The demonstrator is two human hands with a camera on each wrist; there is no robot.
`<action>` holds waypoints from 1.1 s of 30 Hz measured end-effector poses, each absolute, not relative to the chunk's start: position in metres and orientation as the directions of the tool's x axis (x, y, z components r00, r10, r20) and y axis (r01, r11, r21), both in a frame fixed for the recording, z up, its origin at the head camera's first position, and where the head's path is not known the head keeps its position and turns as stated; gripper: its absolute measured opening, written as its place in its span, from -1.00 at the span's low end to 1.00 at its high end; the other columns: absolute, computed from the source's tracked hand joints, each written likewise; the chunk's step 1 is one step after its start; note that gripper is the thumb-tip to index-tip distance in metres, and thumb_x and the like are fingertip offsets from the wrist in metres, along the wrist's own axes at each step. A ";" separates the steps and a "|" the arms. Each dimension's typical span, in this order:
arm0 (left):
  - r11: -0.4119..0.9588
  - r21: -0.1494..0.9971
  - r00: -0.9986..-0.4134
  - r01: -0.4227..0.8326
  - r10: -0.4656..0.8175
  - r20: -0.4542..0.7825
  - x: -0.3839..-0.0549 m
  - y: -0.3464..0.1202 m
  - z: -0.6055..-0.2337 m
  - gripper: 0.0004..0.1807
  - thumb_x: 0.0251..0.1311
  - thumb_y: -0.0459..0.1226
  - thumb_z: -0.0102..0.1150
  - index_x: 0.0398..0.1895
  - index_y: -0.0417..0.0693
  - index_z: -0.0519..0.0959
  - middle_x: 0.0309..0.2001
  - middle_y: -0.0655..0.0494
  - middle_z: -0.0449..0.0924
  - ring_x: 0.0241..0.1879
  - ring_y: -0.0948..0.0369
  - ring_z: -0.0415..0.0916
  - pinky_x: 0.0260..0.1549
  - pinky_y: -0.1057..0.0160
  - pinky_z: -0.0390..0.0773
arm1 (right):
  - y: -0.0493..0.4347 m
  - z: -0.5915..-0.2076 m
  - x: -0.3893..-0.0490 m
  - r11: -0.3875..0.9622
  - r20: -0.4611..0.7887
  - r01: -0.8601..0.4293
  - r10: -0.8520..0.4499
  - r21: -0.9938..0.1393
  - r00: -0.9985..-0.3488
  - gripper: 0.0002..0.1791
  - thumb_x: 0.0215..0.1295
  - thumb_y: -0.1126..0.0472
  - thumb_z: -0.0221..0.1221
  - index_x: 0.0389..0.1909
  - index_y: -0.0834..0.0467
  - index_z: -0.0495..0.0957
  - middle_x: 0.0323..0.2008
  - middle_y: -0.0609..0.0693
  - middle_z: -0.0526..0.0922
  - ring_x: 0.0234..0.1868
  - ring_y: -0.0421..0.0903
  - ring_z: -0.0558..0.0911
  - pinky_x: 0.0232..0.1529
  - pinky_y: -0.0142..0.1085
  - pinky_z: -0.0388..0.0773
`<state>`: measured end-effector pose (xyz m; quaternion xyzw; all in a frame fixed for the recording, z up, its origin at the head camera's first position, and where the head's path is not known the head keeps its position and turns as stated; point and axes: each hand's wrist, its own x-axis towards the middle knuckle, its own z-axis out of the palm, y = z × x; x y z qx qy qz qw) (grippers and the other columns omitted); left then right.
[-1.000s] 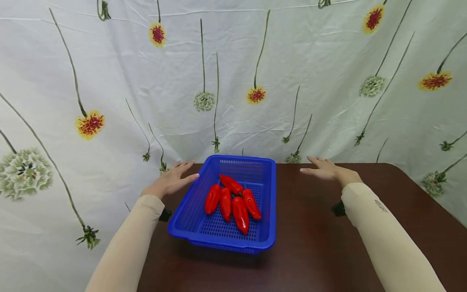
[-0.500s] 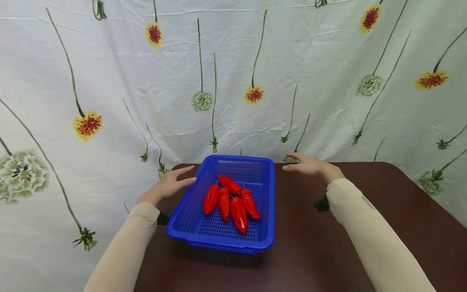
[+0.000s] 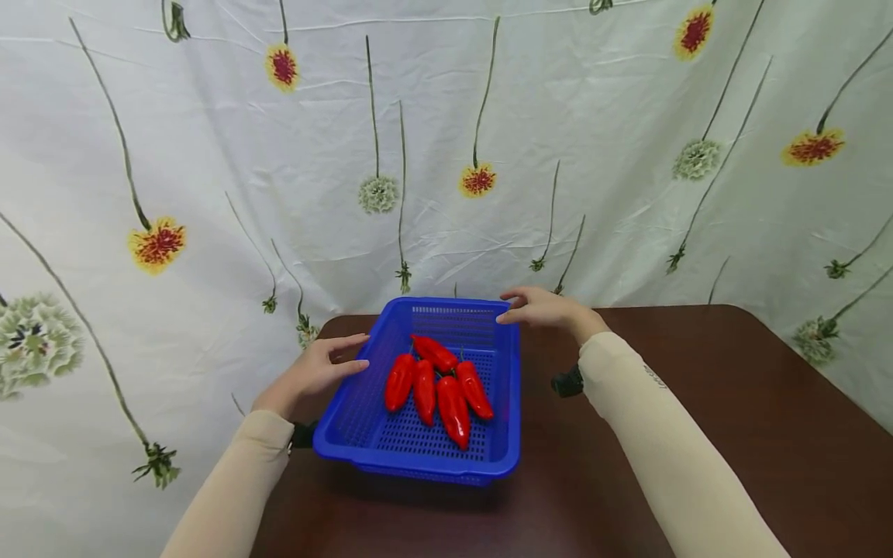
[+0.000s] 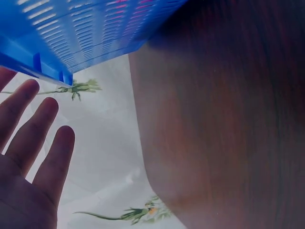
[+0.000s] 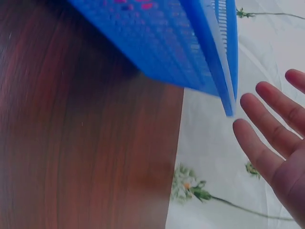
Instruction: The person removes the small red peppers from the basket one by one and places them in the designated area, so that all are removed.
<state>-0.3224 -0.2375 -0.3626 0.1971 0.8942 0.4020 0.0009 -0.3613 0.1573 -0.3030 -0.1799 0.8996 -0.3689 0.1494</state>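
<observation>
A blue plastic basket (image 3: 512, 387) with slotted walls stands on the table. Inside, several glossy red peppers (image 3: 453, 411) lie on its floor. My left hand (image 3: 310, 376) is beside the basket's left rim, thumb and fingers spread around its edge. In the left wrist view the extended fingers (image 4: 35, 138) are right under the rim. At the far right corner my right hand (image 3: 544, 308) has its thumb and fingertips over the rim. Its fingers (image 5: 259, 150) appear straight and just outside the basket wall (image 5: 186, 47) in the right wrist view.
The dark brown wooden table (image 3: 670, 372) extends to the right of the basket, with a rounded far right corner. Right behind it hangs a white cloth (image 3: 314, 155) printed with flowers. Dark wrist-worn devices, such as the right one (image 3: 567, 382), sit under both wrists.
My right hand has moved left from beside the basket to its far right rim. The left hand has lowered slightly, its fingers bending a little toward the left rim. The peppers lie as before.
</observation>
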 end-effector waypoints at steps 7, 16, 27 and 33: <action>0.574 0.708 -0.898 0.412 0.386 0.210 -0.322 -0.239 -0.371 -0.41 -0.01 -0.06 0.22 0.11 -0.12 0.44 0.22 -0.08 0.30 0.15 -0.07 0.31 -0.03 0.01 0.43 | 0.135 -0.304 -0.365 0.623 -0.212 -0.167 -0.487 -0.764 -0.848 -0.26 0.07 -0.02 0.20 0.27 0.04 0.16 0.20 0.12 0.31 0.16 0.02 0.38 0.07 -0.08 0.39; 0.535 0.723 -0.882 0.438 0.410 0.232 -0.326 -0.240 -0.379 -0.43 -0.01 -0.13 0.25 0.09 -0.19 0.44 0.24 -0.09 0.26 0.15 -0.08 0.30 -0.01 0.00 0.40 | 0.112 -0.310 -0.368 0.602 -0.252 -0.121 -0.498 -0.789 -0.830 -0.25 0.07 0.07 0.22 0.28 0.13 0.15 0.14 0.12 0.36 0.09 0.03 0.44 0.08 -0.06 0.38; 0.562 0.694 -0.883 0.450 0.395 0.252 -0.324 -0.238 -0.383 -0.45 0.02 -0.22 0.23 0.13 -0.17 0.41 0.25 -0.05 0.26 0.12 -0.07 0.34 -0.03 0.04 0.42 | 0.092 -0.319 -0.365 0.602 -0.374 0.054 -0.420 -0.797 -0.827 -0.25 0.03 0.09 0.25 0.26 0.14 0.17 0.15 0.05 0.36 0.13 0.10 0.41 0.03 -0.06 0.42; 0.562 0.691 -0.883 0.454 0.388 0.264 -0.324 -0.238 -0.384 -0.47 0.02 -0.25 0.22 0.12 -0.15 0.43 0.24 -0.02 0.28 0.08 -0.07 0.39 -0.08 0.05 0.46 | 0.077 -0.330 -0.363 0.519 -0.420 0.203 -0.343 -0.830 -0.840 -0.31 0.02 0.17 0.26 0.20 0.19 0.24 0.15 0.14 0.35 0.16 0.15 0.38 0.00 0.00 0.43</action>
